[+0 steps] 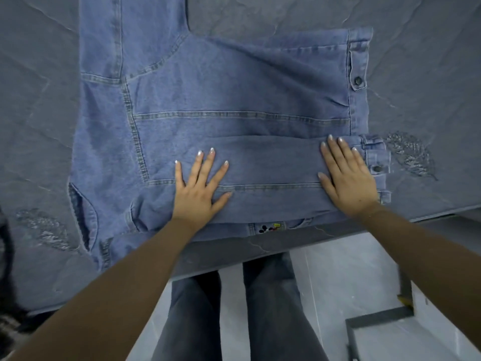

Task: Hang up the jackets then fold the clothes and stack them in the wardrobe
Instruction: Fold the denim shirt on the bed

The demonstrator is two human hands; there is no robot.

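Pressing both palms flat, fingers straight, we hold the folded sleeve [260, 162] on the jacket [208, 100], spread back-up on the bed [416, 61]: left hand [199, 190] mid-sleeve, right hand [347, 178] by the cuff. Risk: hem probably overhangs the edge, so denim may slide off w/ the next fold.

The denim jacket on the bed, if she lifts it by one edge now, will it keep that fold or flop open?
The denim jacket would probably flop open: only the flat left hand and right hand press the folded sleeve down. Its thick seams suggest some heft. It likely won't slide much on the wrinkled bedsheet.
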